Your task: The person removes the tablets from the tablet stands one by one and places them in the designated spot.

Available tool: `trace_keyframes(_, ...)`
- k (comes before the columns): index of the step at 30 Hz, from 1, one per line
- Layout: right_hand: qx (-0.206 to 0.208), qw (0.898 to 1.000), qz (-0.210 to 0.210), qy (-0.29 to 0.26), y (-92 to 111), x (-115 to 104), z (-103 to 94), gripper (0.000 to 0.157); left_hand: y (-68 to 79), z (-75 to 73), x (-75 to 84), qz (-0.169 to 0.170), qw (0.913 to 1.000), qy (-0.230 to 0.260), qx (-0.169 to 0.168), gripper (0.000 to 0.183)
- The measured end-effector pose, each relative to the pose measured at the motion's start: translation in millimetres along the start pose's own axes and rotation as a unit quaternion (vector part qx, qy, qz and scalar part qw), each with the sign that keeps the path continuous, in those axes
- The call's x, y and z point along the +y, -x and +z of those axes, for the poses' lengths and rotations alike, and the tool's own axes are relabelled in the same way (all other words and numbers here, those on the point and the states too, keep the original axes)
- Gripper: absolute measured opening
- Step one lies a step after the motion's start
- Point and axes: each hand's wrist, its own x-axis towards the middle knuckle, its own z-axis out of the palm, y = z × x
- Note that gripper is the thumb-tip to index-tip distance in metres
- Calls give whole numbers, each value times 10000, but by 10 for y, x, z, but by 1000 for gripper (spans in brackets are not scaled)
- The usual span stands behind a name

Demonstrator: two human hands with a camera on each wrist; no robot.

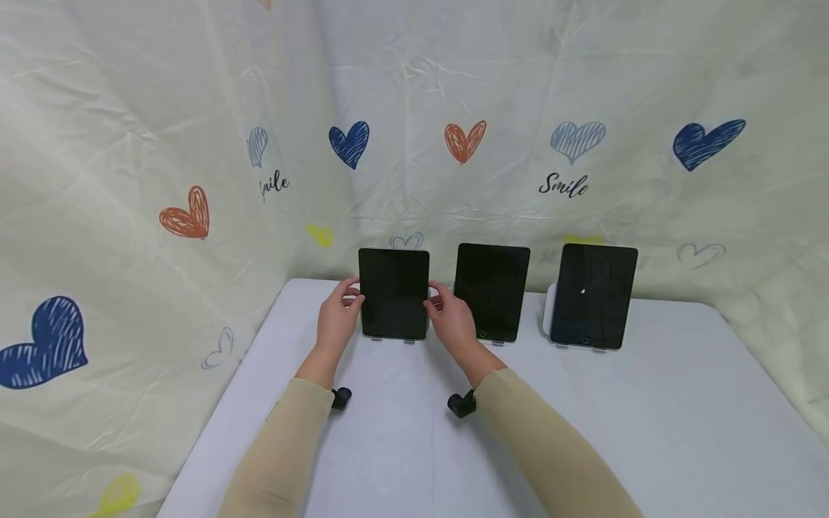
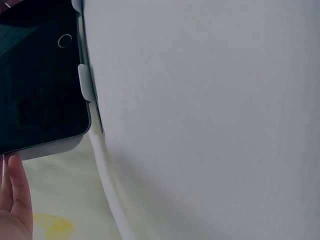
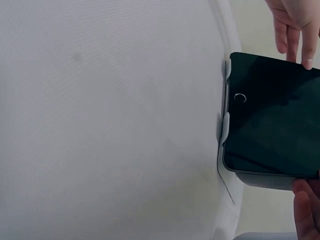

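Sleeves point(image 1: 278, 450) nearest; left hand point(image 1: 338, 313) and right hand point(image 1: 451, 316) grip leftmost tablet point(image 1: 394, 293) by its side edges, bottom behind stand clips point(image 2: 86, 82) on desk point(image 1: 388, 446); uneven pressure could tilt it loose.

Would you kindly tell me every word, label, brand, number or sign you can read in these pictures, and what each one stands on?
"Smile": black script on the pale backdrop, right of centre.
"mile": same backdrop, farther left; its first letter is distorted at a fold.
Left tablet, middle tablet, right tablet: no readable text; the white mark on the right one is too small to make out.
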Motion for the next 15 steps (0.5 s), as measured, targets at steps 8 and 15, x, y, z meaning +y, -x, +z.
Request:
trace_keyframes(8, 85, 9992, 143, -354, 39, 6, -16, 43, 66, -18, 60, -192, 9993, 308, 32, 36)
trace_keyframes(15, 31, 9959, 313, -844, 84, -2, -45, 45, 163, -47, 110, -360, 9981, 484, 84, 37)
